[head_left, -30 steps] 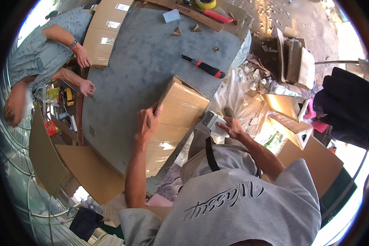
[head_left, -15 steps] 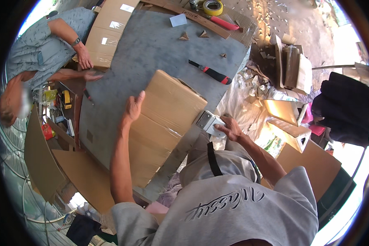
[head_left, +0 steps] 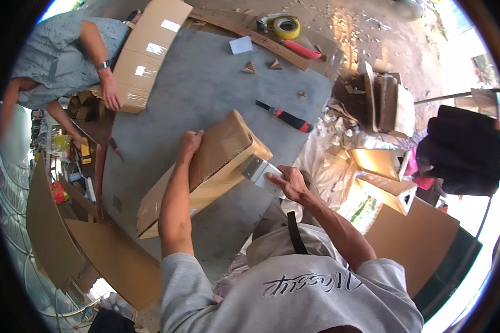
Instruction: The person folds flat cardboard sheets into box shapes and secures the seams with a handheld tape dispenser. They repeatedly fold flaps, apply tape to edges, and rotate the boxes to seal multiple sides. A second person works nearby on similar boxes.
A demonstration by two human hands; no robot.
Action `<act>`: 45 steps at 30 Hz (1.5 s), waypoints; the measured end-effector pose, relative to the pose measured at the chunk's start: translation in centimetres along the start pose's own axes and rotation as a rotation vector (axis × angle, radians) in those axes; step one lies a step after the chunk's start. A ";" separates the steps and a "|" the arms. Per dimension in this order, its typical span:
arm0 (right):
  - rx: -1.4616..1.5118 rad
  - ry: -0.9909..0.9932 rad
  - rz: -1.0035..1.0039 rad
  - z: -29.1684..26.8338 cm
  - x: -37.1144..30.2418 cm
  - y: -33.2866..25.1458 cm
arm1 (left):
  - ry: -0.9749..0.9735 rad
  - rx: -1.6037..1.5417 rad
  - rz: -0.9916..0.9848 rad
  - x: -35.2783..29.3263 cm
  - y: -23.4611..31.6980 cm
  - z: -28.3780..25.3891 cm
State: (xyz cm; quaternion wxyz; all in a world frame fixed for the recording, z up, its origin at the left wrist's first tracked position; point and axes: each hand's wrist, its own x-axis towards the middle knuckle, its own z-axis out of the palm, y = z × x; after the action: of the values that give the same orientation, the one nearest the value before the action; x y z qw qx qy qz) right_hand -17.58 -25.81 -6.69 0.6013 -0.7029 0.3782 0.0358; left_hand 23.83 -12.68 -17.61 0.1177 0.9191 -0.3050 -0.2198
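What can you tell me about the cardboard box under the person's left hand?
The cardboard box is brown, long and seemingly corrugated, with a rough-looking line along one long edge and a glossy patch, perhaps clear tape, on the side facing the person. It is set slantwise at the grey table, one end toward the picture's lower left, the other toward the upper right. The left hand rests on its far side. The right hand holds a grey metal tool at its right end.
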 end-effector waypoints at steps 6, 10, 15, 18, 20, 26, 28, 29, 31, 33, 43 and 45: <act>-0.019 0.069 -0.050 -3.2 -0.5 -0.1 | 0.130 0.049 -0.001 -2.7 0.0 2.0; -0.123 0.042 -0.108 -5.9 4.2 -0.1 | 0.090 0.050 -0.043 -7.9 3.3 2.9; -0.205 -0.003 -0.185 -7.7 6.9 0.2 | 0.005 -0.506 0.212 -17.1 16.2 -5.0; -0.251 -0.059 -0.175 -7.9 6.5 -0.9 | 0.232 -0.173 0.607 -19.4 19.1 -4.7; -0.230 -0.052 -0.193 -8.7 5.1 -0.1 | 0.198 -0.114 0.609 -19.7 19.1 -5.0; -0.263 -0.066 -0.102 -8.9 4.2 0.0 | 0.146 0.221 0.596 -20.2 19.4 -4.9; -0.284 -0.072 -0.093 -8.6 4.8 0.1 | 0.131 0.294 0.567 -20.3 19.2 -4.7; -0.306 -0.068 -0.095 -8.5 5.2 0.1 | 0.142 0.303 0.561 -20.4 19.0 -4.7; -0.346 -0.075 -0.045 -8.1 6.5 0.6 | 0.223 0.340 0.616 -19.5 18.7 -4.0; -0.417 0.019 -0.104 -7.4 7.7 2.1 | 0.361 0.395 0.719 -18.4 18.5 -2.7; -0.634 -0.012 0.215 -6.9 5.4 -8.6 | 0.429 0.854 0.565 -19.2 20.6 1.2; -0.769 -0.002 0.244 -6.1 4.6 -10.9 | 0.394 0.903 0.574 -19.4 20.6 1.2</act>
State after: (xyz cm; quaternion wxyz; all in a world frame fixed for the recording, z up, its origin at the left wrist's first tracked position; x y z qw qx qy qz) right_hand -10.49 -33.48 1.60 0.2860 -0.8265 0.4176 0.2464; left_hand -1.16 -17.08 -4.95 -0.1773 0.7821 -0.5785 0.1488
